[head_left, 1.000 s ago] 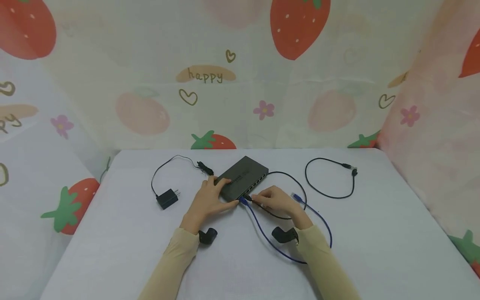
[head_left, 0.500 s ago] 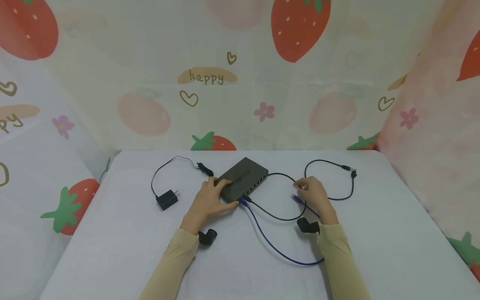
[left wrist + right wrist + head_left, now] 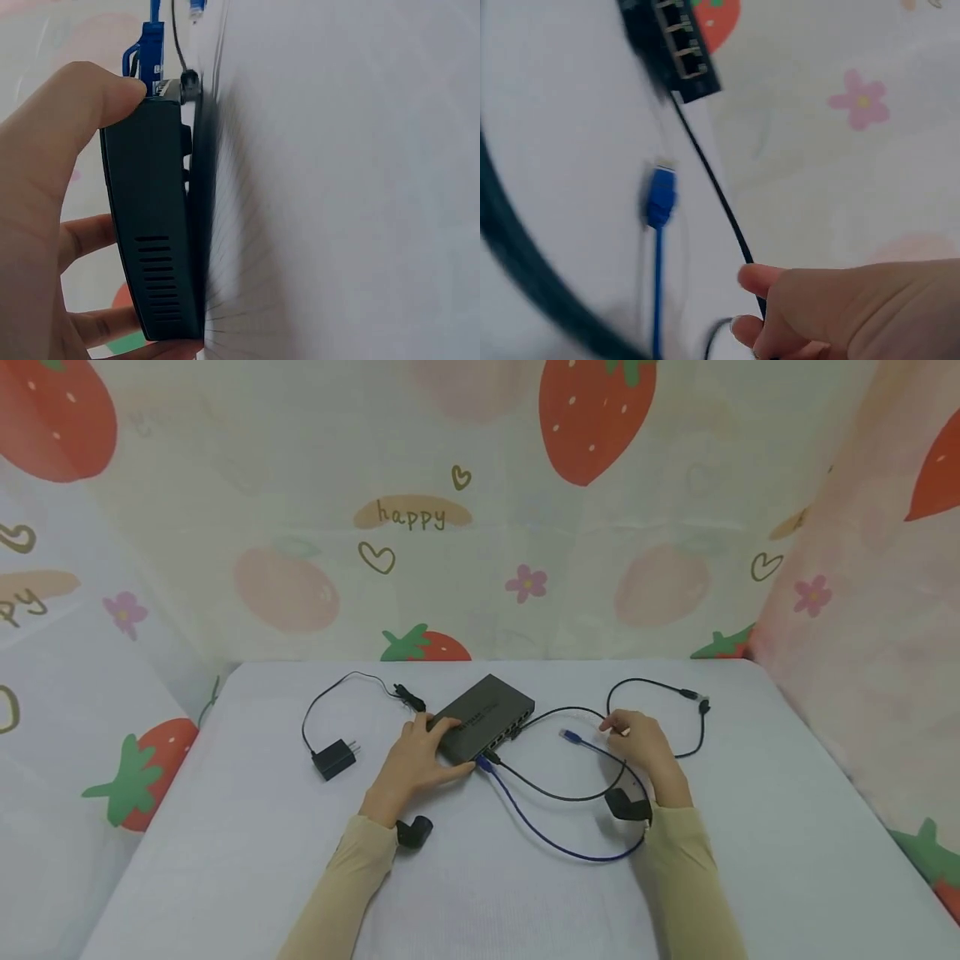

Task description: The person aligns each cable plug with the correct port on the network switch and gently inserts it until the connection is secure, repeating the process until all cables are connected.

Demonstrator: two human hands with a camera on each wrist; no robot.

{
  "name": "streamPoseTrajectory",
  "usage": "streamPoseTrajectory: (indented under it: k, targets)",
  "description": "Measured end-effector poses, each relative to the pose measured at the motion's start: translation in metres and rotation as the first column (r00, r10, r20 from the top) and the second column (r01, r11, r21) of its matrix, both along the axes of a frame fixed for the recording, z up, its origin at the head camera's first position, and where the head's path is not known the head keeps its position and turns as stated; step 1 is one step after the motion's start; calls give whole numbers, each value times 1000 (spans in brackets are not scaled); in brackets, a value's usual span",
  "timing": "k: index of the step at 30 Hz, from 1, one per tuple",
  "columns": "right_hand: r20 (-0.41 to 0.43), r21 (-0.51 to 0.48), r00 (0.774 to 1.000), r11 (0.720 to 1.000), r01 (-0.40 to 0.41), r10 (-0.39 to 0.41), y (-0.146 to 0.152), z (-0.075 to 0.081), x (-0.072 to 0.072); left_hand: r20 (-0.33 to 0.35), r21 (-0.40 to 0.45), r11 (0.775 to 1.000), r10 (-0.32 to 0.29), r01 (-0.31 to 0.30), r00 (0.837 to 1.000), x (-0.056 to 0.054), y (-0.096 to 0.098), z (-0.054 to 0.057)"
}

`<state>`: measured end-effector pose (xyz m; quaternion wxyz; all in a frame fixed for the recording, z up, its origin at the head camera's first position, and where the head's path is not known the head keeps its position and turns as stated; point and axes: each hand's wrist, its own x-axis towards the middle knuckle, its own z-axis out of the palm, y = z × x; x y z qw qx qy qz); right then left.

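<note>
My left hand (image 3: 414, 762) grips the left end of a black network switch (image 3: 491, 703), thumb at the front corner and fingers on its top and far side. In the left wrist view, the thumb lies on the edge of the vented casing (image 3: 154, 225), beside a blue plug (image 3: 152, 49) in a port. A black network cable (image 3: 551, 795) has one plug (image 3: 492, 757) in the switch, next to the blue one. My right hand (image 3: 643, 745) pinches this black cable; its other end runs to the port side, and whether it is seated there I cannot tell.
The blue network cable's free plug (image 3: 572, 737) lies between switch and right hand. Left on the white table is a power adapter (image 3: 334, 759) with its cord. At the back right lies another black cable (image 3: 641, 680), looped.
My right hand has left the port side, moved right and taken hold of the black cable, which has shifted, its far end now at the ports. The blue free plug has moved left.
</note>
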<state>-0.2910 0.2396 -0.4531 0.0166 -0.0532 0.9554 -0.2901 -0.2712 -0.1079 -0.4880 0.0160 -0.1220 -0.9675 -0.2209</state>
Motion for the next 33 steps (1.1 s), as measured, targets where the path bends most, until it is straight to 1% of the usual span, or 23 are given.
streamPoseTrajectory:
  k: [5, 9, 12, 15, 18, 21, 24, 27, 29, 33]
  targets:
    - [13, 6, 1000, 1000, -16, 16, 15, 18, 8, 14, 2, 1000, 1, -1, 1000, 1, -1, 2]
    - [34, 9, 999, 1000, -18, 17, 25, 31, 18, 9, 9, 1000, 2, -2, 1000, 1, -1, 2]
    - [53, 35, 998, 999, -17, 15, 32, 38, 28, 14, 12, 1000, -5, 5, 1000, 0, 0, 1]
    - [73, 75, 997, 997, -36, 30, 39, 40, 39, 19, 10, 1000, -6, 6, 1000, 0, 0, 0]
    - [104, 105, 993, 992, -66, 55, 46, 38, 51, 17, 16, 1000, 3, -3, 1000, 1, -1, 1]
    - [143, 114, 988, 990, -80, 64, 53, 31, 61, 21, 16, 1000, 5, -6, 1000, 1, -1, 2]
    - [203, 91, 977, 992, -91, 71, 58, 21, 68, 30, 7, 1000, 3, -3, 1000, 2, -1, 4]
    - [247, 67, 966, 994, -92, 72, 59, 13, 72, 43, 3, 1000, 1, -1, 999, 4, 1, 5]
    - [253, 55, 964, 994, -98, 81, 58, 9, 73, 48, 4, 1000, 2, -2, 999, 5, 2, 6]
    - [207, 59, 975, 994, -96, 82, 57, 5, 72, 48, 21, 1000, -4, 3, 999, 6, 4, 4]
